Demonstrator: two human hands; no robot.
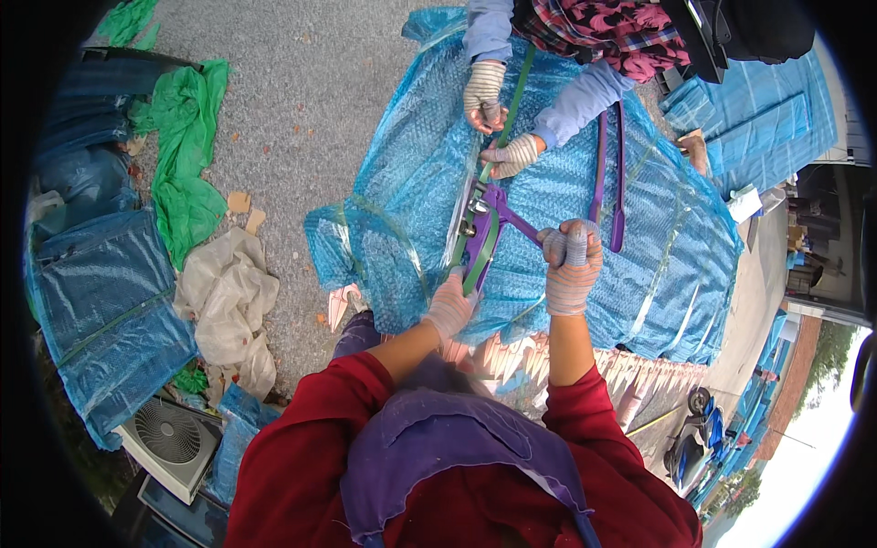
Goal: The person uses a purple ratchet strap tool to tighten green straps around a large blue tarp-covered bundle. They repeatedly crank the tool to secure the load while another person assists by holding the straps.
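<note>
Head view. Blue bubble wrap (406,183) covers a large bundle, pale pink pointed pieces (585,363) protruding along its near edge; the remaining contents are indistinct. The bundle lies outdoors on grey pavement (292,119), right of a green sheet (187,164) and a fan unit (169,431). A purple strapping tool (481,239) rests atop it, on a green strap (518,99). The right hand (573,268) is closed around the tool's lever; the left hand (449,309) touches its near end, finger closure hidden. A co-worker's hands (514,155) are at the strap.
</note>
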